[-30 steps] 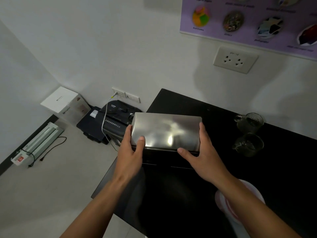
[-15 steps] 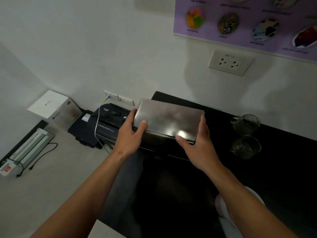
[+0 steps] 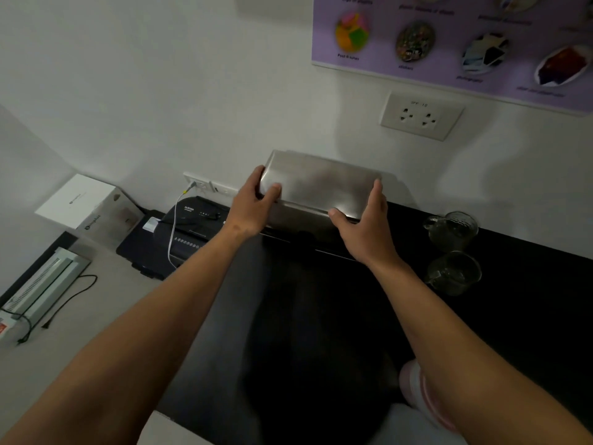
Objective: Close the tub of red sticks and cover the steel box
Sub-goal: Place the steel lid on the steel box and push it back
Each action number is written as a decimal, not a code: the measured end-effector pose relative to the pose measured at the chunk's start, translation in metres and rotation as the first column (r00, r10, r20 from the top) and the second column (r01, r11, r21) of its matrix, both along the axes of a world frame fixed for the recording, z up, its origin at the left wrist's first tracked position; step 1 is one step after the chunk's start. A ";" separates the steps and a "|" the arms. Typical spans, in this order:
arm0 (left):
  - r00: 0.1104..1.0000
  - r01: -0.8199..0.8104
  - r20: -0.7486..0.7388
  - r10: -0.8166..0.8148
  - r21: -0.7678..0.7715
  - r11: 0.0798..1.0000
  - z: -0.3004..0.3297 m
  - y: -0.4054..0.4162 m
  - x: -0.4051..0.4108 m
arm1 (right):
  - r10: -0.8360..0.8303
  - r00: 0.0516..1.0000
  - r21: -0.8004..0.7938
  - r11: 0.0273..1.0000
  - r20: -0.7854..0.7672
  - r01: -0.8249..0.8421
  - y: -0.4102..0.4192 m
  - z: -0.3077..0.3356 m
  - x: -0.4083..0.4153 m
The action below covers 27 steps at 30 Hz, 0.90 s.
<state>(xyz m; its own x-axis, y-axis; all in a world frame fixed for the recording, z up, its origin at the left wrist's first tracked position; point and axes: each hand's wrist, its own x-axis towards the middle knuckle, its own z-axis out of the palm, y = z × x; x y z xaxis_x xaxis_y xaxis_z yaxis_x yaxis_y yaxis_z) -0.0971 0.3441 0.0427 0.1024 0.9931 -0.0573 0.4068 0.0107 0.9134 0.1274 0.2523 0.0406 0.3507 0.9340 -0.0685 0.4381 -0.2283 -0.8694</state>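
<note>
A shiny steel lid [image 3: 321,184] lies on top of the steel box [image 3: 298,224], at the back of the black table [image 3: 321,316] close to the wall. My left hand [image 3: 250,210] grips the lid's left end and my right hand [image 3: 365,226] grips its right end, thumbs on the near edge. The box's inside is hidden. A round tub with a pale pink lid [image 3: 414,387] sits at the lower right, partly covered by my right forearm; I cannot see any red sticks.
Two glass cups [image 3: 452,229] [image 3: 455,273] stand to the right of the box. A wall socket [image 3: 420,115] is above it. On the floor to the left are a black shredder [image 3: 192,229], a white carton [image 3: 77,200] and a laminator [image 3: 41,287].
Both hands have moved the steel lid and box away from me, from mid-table toward the wall. My arms are now stretched out further.
</note>
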 end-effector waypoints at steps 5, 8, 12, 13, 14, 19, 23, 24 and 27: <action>0.998 0.062 -0.026 -0.061 0.036 0.997 0.000 0.024 0.005 | -0.014 1.000 -0.004 1.000 0.018 0.014 0.020 0.001 0.004; 0.998 0.069 0.003 -0.069 0.028 0.997 0.001 0.032 0.008 | -0.019 0.999 -0.007 1.000 0.025 0.019 0.028 0.002 0.005; 0.997 0.080 -0.006 -0.080 0.035 0.996 0.004 0.035 0.011 | -0.013 1.000 -0.018 1.000 0.021 0.013 0.033 0.003 0.009; 0.997 0.079 -0.006 -0.079 0.027 0.997 0.004 0.035 0.011 | -0.010 1.000 -0.020 1.000 0.020 0.010 0.034 0.003 0.009; 0.997 0.076 -0.007 -0.076 0.017 0.997 0.004 0.035 0.012 | -0.007 1.000 -0.020 1.000 0.020 0.008 0.034 0.003 0.010; 0.997 0.057 -0.060 -0.058 -0.022 0.998 0.004 0.036 0.012 | 0.001 1.000 -0.048 0.999 0.016 -0.001 0.032 0.007 0.010; 0.996 0.027 -0.081 -0.031 -0.052 0.998 0.016 0.020 0.013 | 0.041 0.999 -0.107 0.994 0.036 -0.037 0.022 0.021 0.014; 0.997 0.011 -0.077 -0.015 -0.045 0.999 0.020 0.014 0.013 | 0.067 0.996 -0.129 0.990 0.054 -0.059 0.018 0.027 0.017; 0.993 -0.058 -0.105 0.057 -0.005 0.998 0.031 -0.013 0.011 | 0.192 0.970 -0.174 0.971 0.150 -0.165 -0.004 0.047 0.033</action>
<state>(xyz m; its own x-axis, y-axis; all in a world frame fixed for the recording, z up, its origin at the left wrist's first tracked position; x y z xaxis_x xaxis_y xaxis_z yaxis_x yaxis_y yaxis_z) -0.0862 0.3313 0.0735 0.0382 0.9967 -0.0722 0.4991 0.0436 0.8654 0.1604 0.2484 0.0878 0.1984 0.9641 -0.1762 0.6180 -0.2627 -0.7410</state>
